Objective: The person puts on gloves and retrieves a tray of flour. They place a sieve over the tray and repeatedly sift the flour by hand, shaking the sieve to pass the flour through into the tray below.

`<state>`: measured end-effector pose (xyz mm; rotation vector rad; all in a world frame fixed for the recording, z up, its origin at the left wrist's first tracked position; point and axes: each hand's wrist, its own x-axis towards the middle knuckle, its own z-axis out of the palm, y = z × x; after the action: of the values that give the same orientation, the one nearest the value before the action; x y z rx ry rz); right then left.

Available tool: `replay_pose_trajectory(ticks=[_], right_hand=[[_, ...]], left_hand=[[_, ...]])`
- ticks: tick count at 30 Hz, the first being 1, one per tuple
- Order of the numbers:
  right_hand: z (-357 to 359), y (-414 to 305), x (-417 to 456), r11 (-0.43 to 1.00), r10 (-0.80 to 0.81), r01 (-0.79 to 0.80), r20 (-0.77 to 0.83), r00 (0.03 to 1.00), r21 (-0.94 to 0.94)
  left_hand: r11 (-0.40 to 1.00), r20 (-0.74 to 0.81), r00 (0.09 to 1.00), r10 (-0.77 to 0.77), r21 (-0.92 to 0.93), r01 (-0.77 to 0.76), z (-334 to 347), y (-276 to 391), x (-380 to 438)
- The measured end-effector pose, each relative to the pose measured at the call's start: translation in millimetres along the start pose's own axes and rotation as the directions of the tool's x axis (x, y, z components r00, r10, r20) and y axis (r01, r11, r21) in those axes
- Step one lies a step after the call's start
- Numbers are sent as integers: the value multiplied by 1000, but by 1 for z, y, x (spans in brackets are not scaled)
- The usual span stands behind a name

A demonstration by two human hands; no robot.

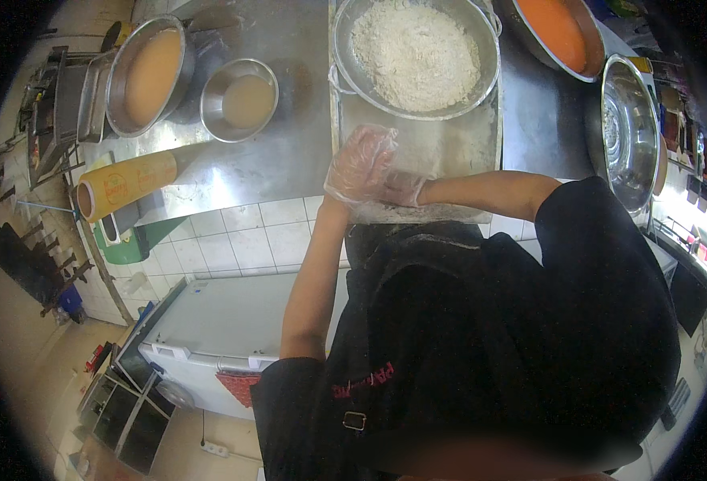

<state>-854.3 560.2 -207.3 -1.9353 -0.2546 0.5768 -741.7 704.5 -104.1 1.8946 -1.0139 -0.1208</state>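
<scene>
Both hands wear thin clear plastic gloves and meet over the near part of a metal tray (443, 144). My left hand (362, 159) is raised at the tray's left side, its fingers bunched under loose plastic. My right hand (392, 185) reaches in from the right and touches the left one near its wrist; its fingers are mostly hidden. Whether either hand grips anything cannot be made out. Just beyond the hands, a round metal sieve (344, 45) with loop handles holds a heap of pale flour-like powder (419, 57) and rests over the tray.
Left on the steel counter (299, 162) stand a large bowl of orange-tan liquid (152, 75), a small bowl of cloudy liquid (248, 101) and a yellow printed roll (128, 185). To the right are a bowl of orange mixture (554, 33) and a shiny metal bowl (629, 135). A white chest freezer (245, 312) sits lower left.
</scene>
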Motion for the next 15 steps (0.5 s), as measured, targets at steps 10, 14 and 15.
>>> replay_pose_trajectory(ticks=[10,14,15], right_hand=[[19,14,30,757,492,-500,136,860,420],[6,21,10,-163,247,-464,492,835,870],[0,20,-3,136,242,-326,287,927,936]], left_hand=[[1000,-4,1000,1,9,-1,2,-7,-5],[995,-63,998,-26,-95,20,2,-8,-6],[990,-78,996,-47,-138,36,4,-9,-7]])
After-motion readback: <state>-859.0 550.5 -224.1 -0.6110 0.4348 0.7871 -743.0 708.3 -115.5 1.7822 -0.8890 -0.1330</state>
